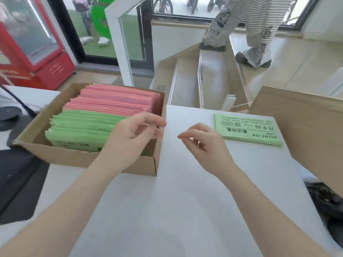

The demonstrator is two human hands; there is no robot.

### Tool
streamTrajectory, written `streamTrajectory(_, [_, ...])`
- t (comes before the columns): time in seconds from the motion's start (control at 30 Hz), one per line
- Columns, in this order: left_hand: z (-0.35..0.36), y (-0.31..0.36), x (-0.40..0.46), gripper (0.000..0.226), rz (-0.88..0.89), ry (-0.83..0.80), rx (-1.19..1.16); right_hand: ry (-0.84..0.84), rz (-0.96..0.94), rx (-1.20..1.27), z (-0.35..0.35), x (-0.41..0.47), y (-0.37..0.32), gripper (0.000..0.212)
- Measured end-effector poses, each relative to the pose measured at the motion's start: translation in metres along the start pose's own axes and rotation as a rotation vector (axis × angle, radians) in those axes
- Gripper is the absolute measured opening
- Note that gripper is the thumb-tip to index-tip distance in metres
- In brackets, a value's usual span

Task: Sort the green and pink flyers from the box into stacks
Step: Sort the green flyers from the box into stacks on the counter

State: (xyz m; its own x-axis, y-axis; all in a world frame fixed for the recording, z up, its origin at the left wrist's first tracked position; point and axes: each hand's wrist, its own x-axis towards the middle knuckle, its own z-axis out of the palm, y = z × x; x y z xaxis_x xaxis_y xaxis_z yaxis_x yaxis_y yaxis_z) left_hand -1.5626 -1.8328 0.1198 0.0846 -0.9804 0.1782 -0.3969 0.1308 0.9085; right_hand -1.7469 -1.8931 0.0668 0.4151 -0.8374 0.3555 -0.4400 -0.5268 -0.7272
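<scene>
**Both hands empty between box and green stack**

A white table (185,201) fills the lower view, its surface bare around the forearms. At its far left sits an open cardboard box (61,154), packed with upright pink flyers (115,99) at the back and green flyers (79,127) at the front. A small stack of green flyers (248,129) lies flat on the table at the far right, printed side up, well apart from the box. A second cardboard piece (300,130) rises just beside that stack.

The left hand (130,140) hovers over the box's near right corner, fingers loosely curled and holding nothing. The right hand (204,143) hangs over the bare table between box and stack, thumb and forefinger nearly meeting, with nothing between them; a ring shows on one finger.

Beyond the table, pale steps (194,78) lead up to a tiled landing, where a person in striped trousers (246,25) stands. A red cabinet (33,49) stands at the left by a glass door.

The dark objects at the left and right table edges are cut off and unclear. The flyers' small print is too blurred to read.
</scene>
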Motion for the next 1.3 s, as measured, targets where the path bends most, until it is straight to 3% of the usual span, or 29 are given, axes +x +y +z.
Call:
streamTrajectory(0.1, [-0.066, -0.023, -0.003, 0.022, 0.132, 0.044, 0.268, -0.01, -0.1, 0.022, 0.037, 0.011, -0.034, 0.016])
streamTrajectory(0.2, [-0.129, -0.056, 0.006, 0.02, 0.309, -0.105, 0.622, -0.014, -0.192, -0.128, 0.078, 0.019, -0.065, 0.015])
streamTrajectory(0.37, [-0.188, -0.114, 0.019, 0.041, 0.204, -0.402, 0.82, -0.143, -0.244, -0.385, 0.127, 0.037, -0.101, 0.021])
streamTrajectory(0.6, [-0.201, -0.135, 0.024, 0.045, 0.232, -0.466, 0.667, -0.222, -0.001, -0.561, 0.155, 0.052, -0.12, 0.028])
streamTrajectory(0.77, [-0.199, -0.143, 0.024, 0.047, 0.255, -0.449, 0.63, -0.219, -0.04, -0.636, 0.159, 0.048, -0.125, 0.017])
streamTrajectory(0.97, [-0.199, -0.15, 0.025, 0.047, 0.306, -0.394, 0.592, -0.32, 0.085, -0.681, 0.153, 0.055, -0.123, 0.01])
streamTrajectory(1.13, [-0.2, -0.152, 0.022, 0.031, 0.659, -0.291, 0.644, -0.356, 0.175, -0.811, 0.158, 0.062, -0.123, 0.016])
streamTrajectory(1.3, [-0.198, -0.144, 0.021, 0.033, 0.522, -0.338, 0.587, -0.311, 0.151, -0.847, 0.159, 0.061, -0.124, 0.016])
